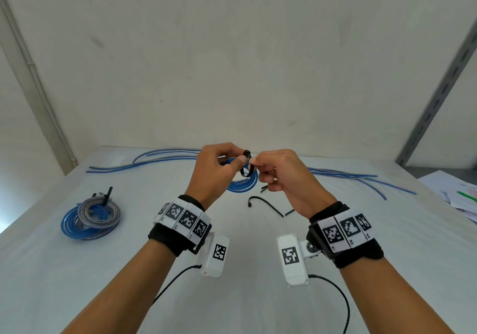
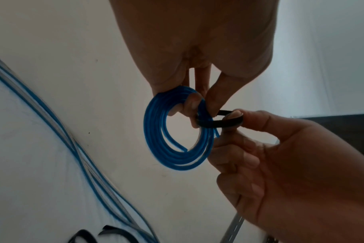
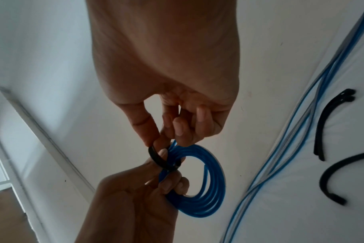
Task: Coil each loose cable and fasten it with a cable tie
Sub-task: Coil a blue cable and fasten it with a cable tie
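Both hands are raised above the white table (image 1: 258, 269). The left hand (image 1: 215, 172) hides much of the small blue cable coil (image 2: 177, 139) it grips. The right hand (image 1: 285, 176) pinches the black cable tie loop (image 2: 217, 122) round the coil; its fastening is hard to make out. Loose blue cables (image 1: 361, 176) lie behind, tied blue and grey coils (image 1: 91, 216) left, spare black ties (image 1: 265, 205) below.

Setting: plain workroom or recording bench, not a home. White cloth-covered tabletop (image 1: 258, 269) against a bare, scuffed off-white wall (image 1: 232, 62). Slotted grey metal upright (image 1: 438, 96) at right, conduit (image 1: 38, 88) running down the wall at left. Loose blue cables (image 1: 160, 156), tied coils (image 1: 90, 217), spare black cable ties (image 1: 265, 204), papers (image 1: 462, 194) at the edge.
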